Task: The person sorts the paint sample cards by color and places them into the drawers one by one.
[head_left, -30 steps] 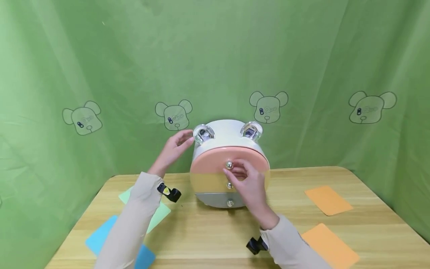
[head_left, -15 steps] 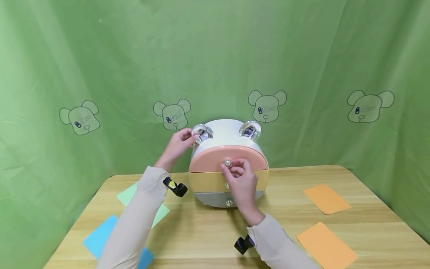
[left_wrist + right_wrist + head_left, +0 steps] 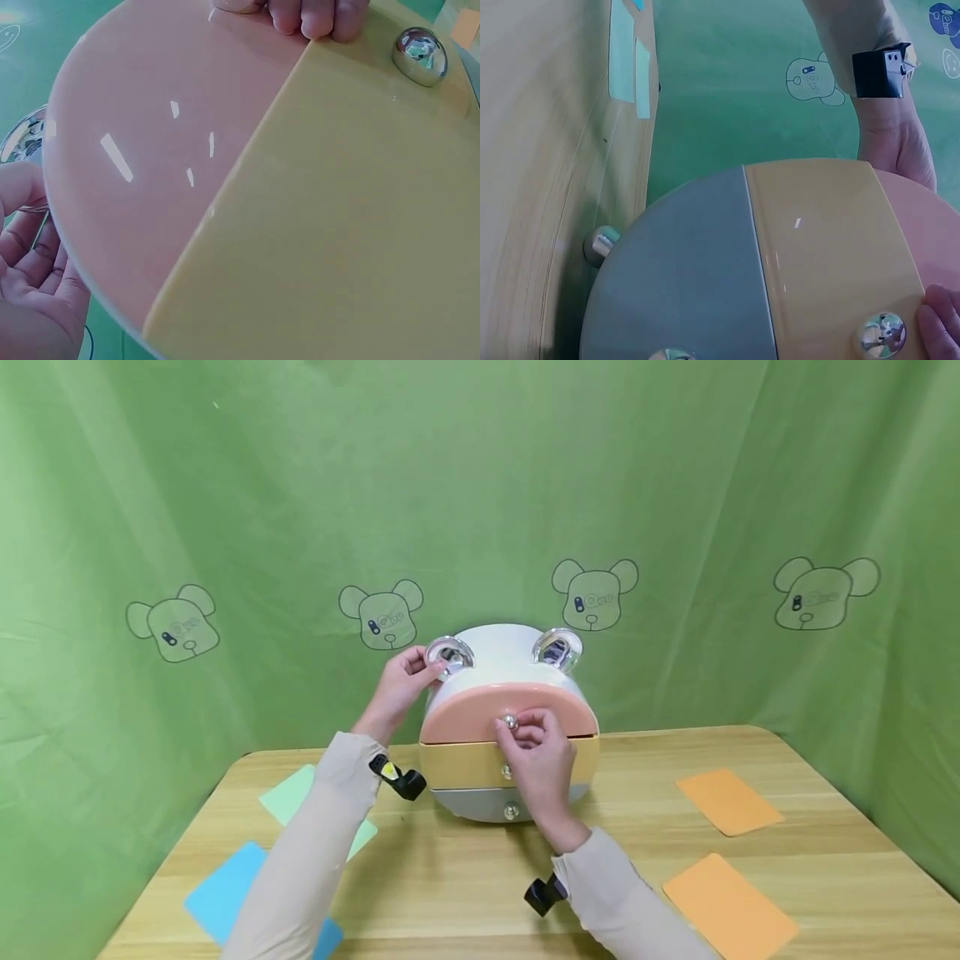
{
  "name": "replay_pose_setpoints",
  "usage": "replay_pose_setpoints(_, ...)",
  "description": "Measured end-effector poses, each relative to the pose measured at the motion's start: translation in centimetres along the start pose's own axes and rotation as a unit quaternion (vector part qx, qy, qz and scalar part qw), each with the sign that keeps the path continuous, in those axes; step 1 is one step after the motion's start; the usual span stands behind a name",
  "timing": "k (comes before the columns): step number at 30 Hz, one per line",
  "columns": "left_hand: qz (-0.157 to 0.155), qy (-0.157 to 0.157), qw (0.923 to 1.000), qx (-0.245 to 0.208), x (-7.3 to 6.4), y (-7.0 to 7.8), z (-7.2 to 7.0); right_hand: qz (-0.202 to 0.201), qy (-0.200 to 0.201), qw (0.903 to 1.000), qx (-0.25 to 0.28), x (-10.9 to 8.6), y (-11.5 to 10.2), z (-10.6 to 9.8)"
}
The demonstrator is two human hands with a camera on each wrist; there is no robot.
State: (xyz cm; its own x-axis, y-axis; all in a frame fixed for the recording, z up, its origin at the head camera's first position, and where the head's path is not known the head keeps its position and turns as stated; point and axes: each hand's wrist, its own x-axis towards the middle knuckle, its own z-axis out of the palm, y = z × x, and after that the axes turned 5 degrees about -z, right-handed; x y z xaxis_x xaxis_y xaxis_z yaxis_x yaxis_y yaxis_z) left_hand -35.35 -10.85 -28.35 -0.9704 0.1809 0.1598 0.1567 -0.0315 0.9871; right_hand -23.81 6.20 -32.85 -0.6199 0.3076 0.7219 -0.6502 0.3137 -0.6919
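Note:
A rounded chest of drawers (image 3: 498,652) with a white body and silver ears stands on the table. Its front has a pink top drawer (image 3: 461,714), a yellow middle drawer (image 3: 457,765) and a grey bottom drawer (image 3: 472,804), each with a silver knob. My right hand (image 3: 543,764) pinches the top knob (image 3: 511,722) between thumb and fingers. A thin dark gap shows under the pink drawer, which seems to stand slightly forward. With thumb and fingers, my left hand (image 3: 396,689) holds the left ear (image 3: 450,653); in the left wrist view that ear is partly cut off.
Two orange cards (image 3: 731,802) lie on the wooden table (image 3: 450,885) at the right. Green (image 3: 288,793) and blue (image 3: 225,889) cards lie at the left, partly under my left forearm. A green curtain (image 3: 480,485) with bear drawings hangs behind.
My left hand has moved right onto the ear. My right hand has closed on the top knob, and a dark gap has appeared beneath the pink drawer.

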Motion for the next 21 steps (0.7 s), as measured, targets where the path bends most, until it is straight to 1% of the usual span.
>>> replay_pose_setpoints(5, 0.003, 0.000, 1.0000, 0.000, 0.0, -0.2, 0.0, -0.034, 0.008, 0.9993, -0.010, 0.0, 0.1, 0.0)
replay_pose_setpoints(10, 0.002, -0.014, 0.9999, 0.002, 0.1, -0.2, 0.0, -0.068, 0.012, 0.9974, -0.023, -0.2, -0.1, -0.4)
replay_pose_setpoints(15, 0.007, -0.024, 0.9996, 0.009, 0.1, 0.0, -0.2, -0.104, 0.000, 0.9945, 0.000, -0.8, 0.0, -0.9)
replay_pose_setpoints(21, 0.000, -0.031, 0.9994, 0.014, 0.2, 0.2, -0.3, -0.132, -0.016, 0.9908, 0.024, -1.7, 1.8, -1.3)
